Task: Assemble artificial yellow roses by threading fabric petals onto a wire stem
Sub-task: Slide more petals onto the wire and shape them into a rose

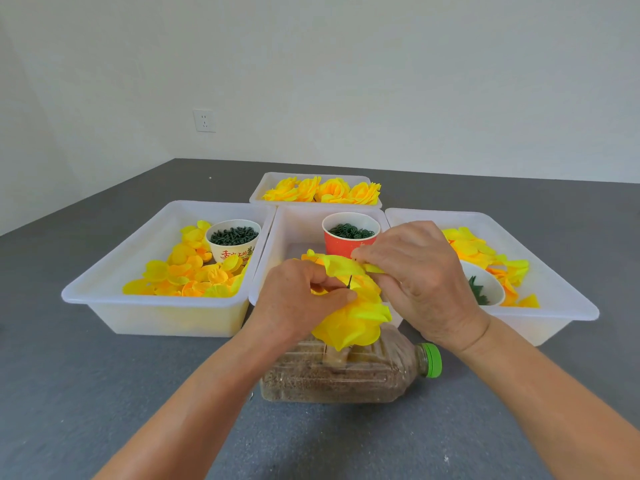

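Both hands' grips, left hand [304,299] and right hand [415,275], pinch one yellow rose [353,320]; four bins [156,306].

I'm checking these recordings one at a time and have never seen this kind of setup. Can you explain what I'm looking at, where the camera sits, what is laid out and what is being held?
There is no machine here: a person works with bare hands, and the one picture comes from a camera on their head, looking forward and down. The left hand pinches a half-built yellow flower near its thin dark stem. The right hand holds a yellow petal above it. Under the flower lies a plastic bottle on its side, with a green cap. Behind are white trays with loose petals, cups of small dark green parts, and finished flowers in the far tray.
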The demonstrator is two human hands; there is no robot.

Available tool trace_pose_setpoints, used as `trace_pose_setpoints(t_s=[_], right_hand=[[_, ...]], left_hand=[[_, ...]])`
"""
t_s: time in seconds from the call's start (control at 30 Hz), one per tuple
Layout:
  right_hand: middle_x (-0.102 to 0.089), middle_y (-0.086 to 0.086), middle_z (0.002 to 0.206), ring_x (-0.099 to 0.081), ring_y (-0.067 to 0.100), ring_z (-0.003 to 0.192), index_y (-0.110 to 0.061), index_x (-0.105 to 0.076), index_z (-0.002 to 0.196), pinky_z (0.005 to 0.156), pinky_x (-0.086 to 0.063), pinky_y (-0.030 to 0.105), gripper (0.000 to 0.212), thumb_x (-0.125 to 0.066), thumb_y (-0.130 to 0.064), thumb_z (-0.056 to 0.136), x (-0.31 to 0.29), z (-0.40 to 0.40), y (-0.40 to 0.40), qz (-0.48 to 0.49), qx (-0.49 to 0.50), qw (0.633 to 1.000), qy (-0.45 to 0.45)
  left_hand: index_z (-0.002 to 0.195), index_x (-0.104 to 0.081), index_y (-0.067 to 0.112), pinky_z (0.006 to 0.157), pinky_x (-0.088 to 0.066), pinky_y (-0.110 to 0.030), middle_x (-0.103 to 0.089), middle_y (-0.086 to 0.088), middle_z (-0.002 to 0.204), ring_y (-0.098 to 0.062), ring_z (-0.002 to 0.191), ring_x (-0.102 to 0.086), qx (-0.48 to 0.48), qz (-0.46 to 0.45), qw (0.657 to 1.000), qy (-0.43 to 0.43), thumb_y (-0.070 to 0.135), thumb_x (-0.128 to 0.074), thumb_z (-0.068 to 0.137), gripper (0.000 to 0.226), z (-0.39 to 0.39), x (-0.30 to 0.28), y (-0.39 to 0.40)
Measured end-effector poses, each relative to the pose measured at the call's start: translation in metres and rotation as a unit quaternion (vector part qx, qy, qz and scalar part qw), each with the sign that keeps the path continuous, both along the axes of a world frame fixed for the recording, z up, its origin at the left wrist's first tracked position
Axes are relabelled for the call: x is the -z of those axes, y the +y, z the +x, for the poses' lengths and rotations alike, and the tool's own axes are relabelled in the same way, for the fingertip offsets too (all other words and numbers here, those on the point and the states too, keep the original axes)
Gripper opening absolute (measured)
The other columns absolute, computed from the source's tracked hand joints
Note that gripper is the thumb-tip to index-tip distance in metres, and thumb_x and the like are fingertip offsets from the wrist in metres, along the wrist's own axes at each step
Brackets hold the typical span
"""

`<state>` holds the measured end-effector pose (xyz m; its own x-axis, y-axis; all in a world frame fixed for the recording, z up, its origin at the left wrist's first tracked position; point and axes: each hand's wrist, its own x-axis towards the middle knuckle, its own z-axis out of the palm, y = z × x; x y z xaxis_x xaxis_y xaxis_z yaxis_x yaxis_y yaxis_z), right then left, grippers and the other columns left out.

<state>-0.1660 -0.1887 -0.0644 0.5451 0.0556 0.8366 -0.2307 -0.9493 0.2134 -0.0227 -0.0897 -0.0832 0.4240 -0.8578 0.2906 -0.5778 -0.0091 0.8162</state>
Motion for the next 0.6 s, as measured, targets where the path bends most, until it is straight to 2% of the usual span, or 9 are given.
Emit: trace_pose_setpoints(t_s=[0.07,0.1,0.17,0.23,0.33,0.4,0.47,0.53,0.6], right_hand=[[-0.071,0.006,0.077,-0.067,0.028,0.074,-0.006,-0.074,0.083,0.072,-0.049,0.04,0.011,-0.072,-0.001,0.074,0.0,-0.001,0.0,-0.002,-0.011,1.0,0.001],[-0.071,0.006,0.077,-0.067,0.029,0.074,-0.006,-0.075,0.082,0.072,-0.049,0.041,0.009,-0.071,-0.002,0.075,0.0,-0.002,0.0,0.0,-0.016,1.0,0.001],[-0.071,0.005,0.078,-0.067,0.029,0.075,-0.006,-0.075,0.081,0.072,-0.049,0.042,0.008,-0.07,-0.001,0.075,0.001,-0.002,0.0,0.009,-0.024,1.0,-0.001],[-0.071,0.005,0.078,-0.067,0.029,0.076,-0.007,-0.074,0.08,0.073,-0.049,0.042,0.009,-0.07,-0.001,0.075,0.001,-0.002,0.0,0.015,-0.028,1.0,-0.001],[-0.071,0.004,0.078,-0.067,0.029,0.076,-0.007,-0.074,0.079,0.073,-0.048,0.04,0.01,-0.071,0.0,0.073,0.003,-0.002,-0.001,0.017,-0.029,0.999,0.006],[-0.071,0.004,0.079,-0.066,0.029,0.077,-0.008,-0.074,0.08,0.073,-0.046,0.038,0.011,-0.071,0.0,0.073,0.005,-0.002,-0.001,0.024,-0.025,0.999,0.013],[-0.071,0.003,0.08,-0.066,0.029,0.078,-0.008,-0.074,0.079,0.074,-0.043,0.038,0.01,-0.071,-0.001,0.073,0.006,-0.002,-0.001,0.03,-0.025,0.999,0.02],[-0.071,0.004,0.079,-0.066,0.03,0.078,-0.008,-0.074,0.079,0.074,-0.04,0.039,0.011,-0.07,0.0,0.072,0.007,-0.001,-0.001,0.031,-0.029,0.999,0.024],[-0.071,0.003,0.079,-0.066,0.03,0.078,-0.008,-0.074,0.078,0.074,-0.04,0.039,0.011,-0.07,0.001,0.071,0.007,-0.002,-0.001,0.033,-0.032,0.999,0.029]], left_hand=[[0.087,-0.073,0.004,0.08,-0.052,-0.048,-0.071,-0.014,0.086,-0.031,0.087,-0.064,0.009,0.001,1.0,0.016,0.028,-0.079,0.073,0.028,0.001,-0.001,0.002],[0.085,-0.072,0.003,0.078,-0.052,-0.051,-0.071,-0.016,0.086,-0.033,0.087,-0.064,0.011,-0.002,1.0,0.021,0.027,-0.079,0.072,0.028,0.002,-0.001,0.003],[0.074,-0.073,0.019,0.075,-0.055,-0.044,-0.071,-0.004,0.081,-0.024,0.082,-0.066,0.007,-0.016,0.999,0.029,0.025,-0.08,0.07,0.01,0.003,-0.001,0.005],[0.068,-0.071,0.031,0.069,-0.055,-0.034,-0.068,0.011,0.073,-0.014,0.075,-0.064,0.018,-0.021,0.999,0.046,0.024,-0.08,0.069,0.012,0.005,-0.001,0.007],[0.072,-0.073,0.026,0.069,-0.051,-0.031,-0.066,0.014,0.072,-0.01,0.075,-0.062,0.02,-0.026,0.998,0.049,0.022,-0.079,0.073,0.008,0.01,-0.001,0.01],[0.074,-0.071,0.024,0.074,-0.05,-0.023,-0.068,0.009,0.081,-0.012,0.083,-0.062,-0.033,-0.038,0.999,0.002,0.018,-0.076,0.074,0.008,0.013,0.002,0.012],[0.077,-0.064,0.025,0.066,-0.038,-0.004,-0.063,0.011,0.081,-0.007,0.081,-0.058,-0.11,-0.067,0.989,-0.07,0.018,-0.077,0.071,0.017,0.011,0.001,0.013],[0.09,-0.062,0.02,0.066,-0.034,-0.005,-0.062,0.004,0.091,-0.011,0.084,-0.055,-0.14,-0.121,0.972,-0.148,0.017,-0.081,0.068,0.029,0.009,-0.002,0.014],[0.099,-0.066,0.012,0.076,-0.039,-0.019,-0.063,-0.007,0.101,-0.024,0.093,-0.057,-0.115,-0.167,0.951,-0.235,0.012,-0.084,0.064,0.039,0.009,-0.006,0.011]])
